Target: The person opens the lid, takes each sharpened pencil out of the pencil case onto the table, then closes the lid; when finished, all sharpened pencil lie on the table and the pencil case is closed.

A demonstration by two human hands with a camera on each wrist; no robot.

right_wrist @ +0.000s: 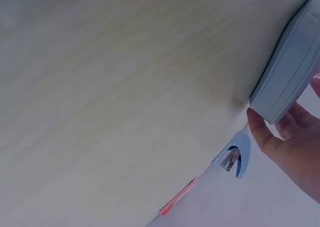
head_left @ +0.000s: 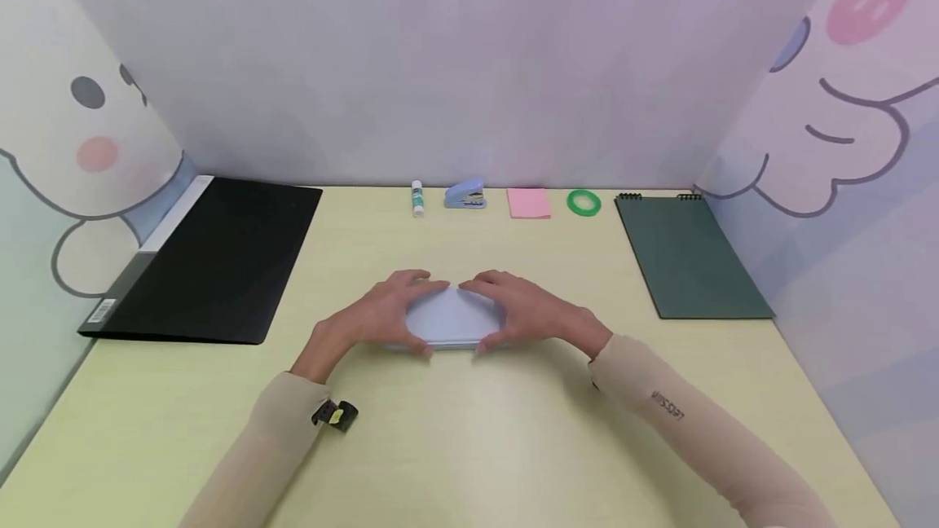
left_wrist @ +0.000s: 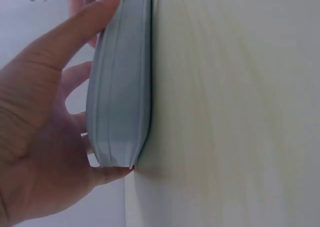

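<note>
A light blue zippered pencil case (head_left: 455, 318) lies crosswise at the middle of the table between both hands. The left hand (head_left: 385, 310) grips its left end, thumb along the near side and fingers round the far side. At the opposite end the right hand (head_left: 534, 310) holds it the same way. A zip pull shows near the thumb on the side of the case (left_wrist: 122, 82) in the left wrist view. In the right wrist view, fingertips (right_wrist: 259, 124) of the right hand are at the case's lower corner.
Along the back stand a glue stick (head_left: 417, 199), a blue stapler (head_left: 465, 195), pink sticky notes (head_left: 529, 203) and a roll of green tape (head_left: 573, 202). A black folder (head_left: 220, 267) lies left, a dark green spiral notepad (head_left: 693, 259) right. Walls border the table (head_left: 469, 446).
</note>
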